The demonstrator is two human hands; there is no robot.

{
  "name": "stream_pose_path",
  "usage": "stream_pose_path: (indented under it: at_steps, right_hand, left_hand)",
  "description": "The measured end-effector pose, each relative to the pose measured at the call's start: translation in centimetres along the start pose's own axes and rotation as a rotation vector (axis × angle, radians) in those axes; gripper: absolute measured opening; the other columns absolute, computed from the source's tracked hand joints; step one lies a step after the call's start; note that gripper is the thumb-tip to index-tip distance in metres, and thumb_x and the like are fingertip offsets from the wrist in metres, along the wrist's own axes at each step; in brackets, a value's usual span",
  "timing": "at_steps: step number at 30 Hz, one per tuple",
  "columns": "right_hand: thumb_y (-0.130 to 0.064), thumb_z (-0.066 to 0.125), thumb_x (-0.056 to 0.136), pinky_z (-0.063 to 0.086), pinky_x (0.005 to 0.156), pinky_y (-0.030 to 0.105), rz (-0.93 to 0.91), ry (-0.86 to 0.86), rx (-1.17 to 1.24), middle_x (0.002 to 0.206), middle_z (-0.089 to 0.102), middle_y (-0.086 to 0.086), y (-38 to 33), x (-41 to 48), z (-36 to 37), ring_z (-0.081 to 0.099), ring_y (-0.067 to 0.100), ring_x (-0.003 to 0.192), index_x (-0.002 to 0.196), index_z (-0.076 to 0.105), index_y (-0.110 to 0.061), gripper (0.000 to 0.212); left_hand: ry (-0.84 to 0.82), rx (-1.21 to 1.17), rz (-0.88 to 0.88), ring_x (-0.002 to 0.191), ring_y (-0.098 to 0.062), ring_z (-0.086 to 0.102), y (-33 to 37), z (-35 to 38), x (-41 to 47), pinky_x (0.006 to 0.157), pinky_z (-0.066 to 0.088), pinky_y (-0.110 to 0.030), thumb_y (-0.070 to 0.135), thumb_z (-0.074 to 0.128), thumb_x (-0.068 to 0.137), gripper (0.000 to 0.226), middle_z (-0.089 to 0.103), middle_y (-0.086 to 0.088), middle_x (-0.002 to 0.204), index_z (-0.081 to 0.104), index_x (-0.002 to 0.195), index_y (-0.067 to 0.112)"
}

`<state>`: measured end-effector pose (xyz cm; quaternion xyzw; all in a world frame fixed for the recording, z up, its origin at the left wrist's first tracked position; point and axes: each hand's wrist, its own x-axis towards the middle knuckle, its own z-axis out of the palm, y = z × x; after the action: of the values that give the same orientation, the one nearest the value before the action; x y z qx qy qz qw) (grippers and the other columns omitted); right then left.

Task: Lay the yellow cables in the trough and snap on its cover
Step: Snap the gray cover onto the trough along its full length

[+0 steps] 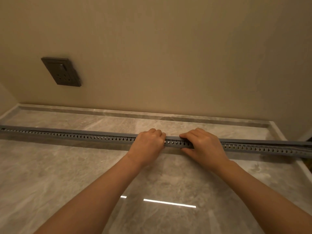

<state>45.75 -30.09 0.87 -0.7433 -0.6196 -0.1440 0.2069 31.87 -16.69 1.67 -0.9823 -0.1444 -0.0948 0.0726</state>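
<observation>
A long grey slotted cable trough (84, 136) lies across the marble counter from the left edge to the right edge. Its grey cover (173, 137) sits along the top; at the far right the cover (287, 143) looks slightly raised from the trough. My left hand (148, 146) and my right hand (202, 144) both clasp the trough and cover near the middle, fingers curled over the top, thumbs on the near side. No yellow cable is visible; the inside of the trough is hidden.
The grey marble counter (84, 174) has a raised lip (118, 113) against the beige wall. A dark wall socket (62, 72) is mounted at the upper left. The counter's right edge (302, 168) lies close to the trough's right end.
</observation>
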Motion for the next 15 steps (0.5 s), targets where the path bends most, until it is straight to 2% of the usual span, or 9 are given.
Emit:
stream_pose_path:
  at_steps: [5,9,15]
  right_hand:
    - [-0.017,0.087,0.055,0.051,0.054,0.034,0.002,-0.025,0.014,0.074,0.069,0.006,0.18,0.25,0.05,0.064,0.027,0.067,0.084,0.069,-0.008,0.036]
    - [-0.02,0.088,0.054,0.05,0.054,0.032,-0.007,-0.03,0.01,0.074,0.069,0.005,0.43,0.43,0.17,0.065,0.027,0.067,0.083,0.069,-0.009,0.036]
    - [-0.02,0.087,0.055,0.051,0.054,0.033,0.002,-0.02,0.042,0.074,0.07,0.005,0.57,0.52,0.33,0.066,0.026,0.067,0.082,0.07,-0.009,0.035]
  left_hand:
    - [-0.012,-0.008,-0.003,0.098,-0.022,0.054,0.02,-0.13,0.07,0.075,0.044,-0.033,0.027,0.047,0.093,0.025,0.06,-0.005,0.106,0.053,0.11,0.01]
    - [-0.012,-0.026,-0.004,0.098,-0.023,0.054,0.12,-0.28,0.08,0.074,0.043,-0.033,0.027,0.047,0.092,0.024,0.059,-0.006,0.106,0.053,0.108,0.01]
    - [0.028,-0.057,-0.023,0.095,-0.02,0.053,0.87,0.03,0.88,0.066,0.038,-0.028,0.026,0.048,0.089,0.021,0.059,-0.002,0.102,0.056,0.103,0.013]
